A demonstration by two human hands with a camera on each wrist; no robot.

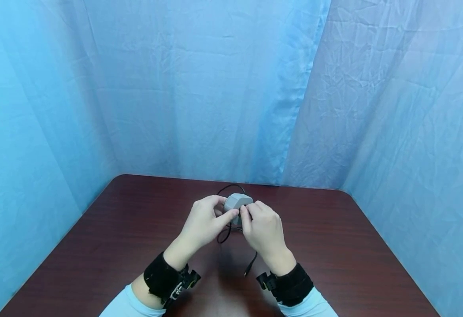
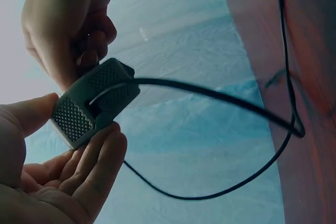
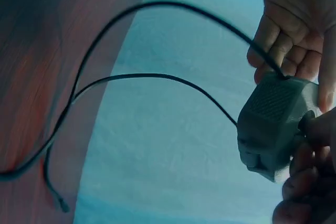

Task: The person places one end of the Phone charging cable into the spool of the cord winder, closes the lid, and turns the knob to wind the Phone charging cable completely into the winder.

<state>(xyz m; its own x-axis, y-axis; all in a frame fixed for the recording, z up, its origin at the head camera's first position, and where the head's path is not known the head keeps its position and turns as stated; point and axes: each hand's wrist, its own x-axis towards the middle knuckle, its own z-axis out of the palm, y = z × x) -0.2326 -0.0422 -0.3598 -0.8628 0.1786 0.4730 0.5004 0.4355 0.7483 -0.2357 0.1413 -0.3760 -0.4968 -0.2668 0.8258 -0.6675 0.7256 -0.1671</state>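
A small angular grey device (image 1: pixel 237 201) with dimpled panels is held up above the table between both hands. My left hand (image 1: pixel 205 219) holds it by the edges, the thumb on one side and the fingers on the other; the left wrist view shows this grip on the device (image 2: pixel 76 121). At its other side, my right hand (image 1: pixel 264 224) pinches a small dark piece (image 3: pixel 304 121) against the device; its exact kind is hidden by the fingers. A black cable (image 2: pixel 210 95) comes out of a dimpled face. A second cable stretch (image 3: pixel 157 75) passes behind the device.
A dark reddish-brown table (image 1: pixel 156 202) lies below the hands. The cable loops down, and its loose end (image 1: pixel 248 269) hangs near the right wrist. Light blue curtains (image 1: pixel 215 88) surround the table at the back and sides. Black straps with cameras circle both wrists.
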